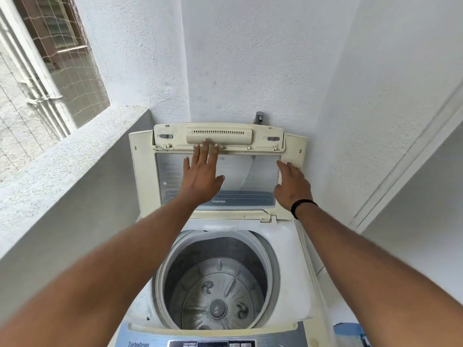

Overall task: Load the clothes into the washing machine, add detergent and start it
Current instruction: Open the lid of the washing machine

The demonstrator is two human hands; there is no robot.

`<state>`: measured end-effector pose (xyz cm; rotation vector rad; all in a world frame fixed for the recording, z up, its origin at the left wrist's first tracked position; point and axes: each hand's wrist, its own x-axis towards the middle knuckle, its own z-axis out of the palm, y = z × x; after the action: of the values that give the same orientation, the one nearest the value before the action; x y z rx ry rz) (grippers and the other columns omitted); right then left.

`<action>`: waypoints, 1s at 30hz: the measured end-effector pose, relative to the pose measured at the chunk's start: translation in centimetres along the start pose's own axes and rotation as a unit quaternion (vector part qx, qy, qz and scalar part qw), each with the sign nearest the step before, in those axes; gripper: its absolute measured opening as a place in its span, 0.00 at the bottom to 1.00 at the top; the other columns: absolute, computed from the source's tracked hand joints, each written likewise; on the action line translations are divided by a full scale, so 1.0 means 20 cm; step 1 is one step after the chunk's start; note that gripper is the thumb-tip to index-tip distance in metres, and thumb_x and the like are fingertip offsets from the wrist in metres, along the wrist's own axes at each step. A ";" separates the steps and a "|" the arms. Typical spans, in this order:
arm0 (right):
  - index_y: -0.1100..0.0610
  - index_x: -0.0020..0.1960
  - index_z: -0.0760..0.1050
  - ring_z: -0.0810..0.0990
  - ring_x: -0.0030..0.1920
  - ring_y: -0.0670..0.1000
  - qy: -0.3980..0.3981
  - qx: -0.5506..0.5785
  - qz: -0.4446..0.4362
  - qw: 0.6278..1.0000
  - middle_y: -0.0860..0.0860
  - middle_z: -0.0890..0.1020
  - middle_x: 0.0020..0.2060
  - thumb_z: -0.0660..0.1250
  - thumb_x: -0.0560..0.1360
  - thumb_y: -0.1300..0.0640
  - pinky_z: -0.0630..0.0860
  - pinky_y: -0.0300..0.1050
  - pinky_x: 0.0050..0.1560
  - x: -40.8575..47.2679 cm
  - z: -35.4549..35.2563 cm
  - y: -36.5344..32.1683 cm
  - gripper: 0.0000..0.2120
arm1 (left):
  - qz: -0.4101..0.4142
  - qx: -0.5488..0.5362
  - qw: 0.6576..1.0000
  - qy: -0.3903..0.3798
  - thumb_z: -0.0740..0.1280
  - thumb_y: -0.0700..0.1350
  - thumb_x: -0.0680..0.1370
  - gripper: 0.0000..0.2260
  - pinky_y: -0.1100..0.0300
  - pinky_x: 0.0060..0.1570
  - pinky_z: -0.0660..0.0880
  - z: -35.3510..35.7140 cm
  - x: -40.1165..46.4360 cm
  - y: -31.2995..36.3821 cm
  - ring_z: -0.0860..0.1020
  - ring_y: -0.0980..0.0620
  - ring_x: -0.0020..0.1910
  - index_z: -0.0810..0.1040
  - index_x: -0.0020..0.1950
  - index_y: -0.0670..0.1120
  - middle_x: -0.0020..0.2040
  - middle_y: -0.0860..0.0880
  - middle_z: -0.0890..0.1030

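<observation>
A top-loading washing machine stands in a corner with its cream lid raised upright against the wall. The steel drum below is bare, with the pulsator visible at the bottom. My left hand lies flat with spread fingers on the lid's clear panel, fingertips near the folded top section. My right hand, with a black band on the wrist, rests open on the lid's right edge. No clothes or detergent are in sight.
A grey ledge runs along the left below a netted window. White walls close in behind and on the right. A tap sticks out above the lid. The control panel is at the bottom edge; something blue sits lower right.
</observation>
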<state>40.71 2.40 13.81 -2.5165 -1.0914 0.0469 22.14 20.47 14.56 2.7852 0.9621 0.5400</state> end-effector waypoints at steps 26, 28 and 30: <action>0.54 0.55 0.80 0.78 0.29 0.38 0.193 0.285 0.381 0.858 0.51 0.82 0.30 0.63 0.78 0.66 0.73 0.28 0.35 -2.36 -0.22 0.86 0.12 | 0.119 -0.433 0.838 -0.310 0.71 0.45 0.78 0.04 0.61 0.49 0.78 0.49 -1.46 1.43 0.83 0.57 0.45 0.86 0.48 0.50 0.44 0.56 0.86; 0.50 0.51 0.80 0.78 0.29 0.38 0.217 0.288 0.404 0.840 0.49 0.82 0.30 0.64 0.77 0.66 0.75 0.33 0.37 -2.64 -0.25 0.91 0.12 | 0.170 -0.412 0.828 -0.340 0.71 0.46 0.78 0.04 0.62 0.47 0.78 0.47 -1.65 1.60 0.83 0.58 0.43 0.86 0.48 0.51 0.43 0.55 0.86; 0.45 0.46 0.78 0.80 0.31 0.41 0.238 0.297 0.430 0.819 0.51 0.83 0.32 0.64 0.76 0.65 0.78 0.42 0.42 -2.92 -0.25 0.95 0.15 | 0.202 -0.397 0.814 -0.373 0.72 0.46 0.78 0.03 0.67 0.44 0.75 0.45 -1.85 1.74 0.81 0.64 0.40 0.85 0.46 0.50 0.42 0.55 0.86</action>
<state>14.20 -52.33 4.27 -2.0398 0.2864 0.0004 18.25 -29.96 4.23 2.0639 -0.0606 -0.1394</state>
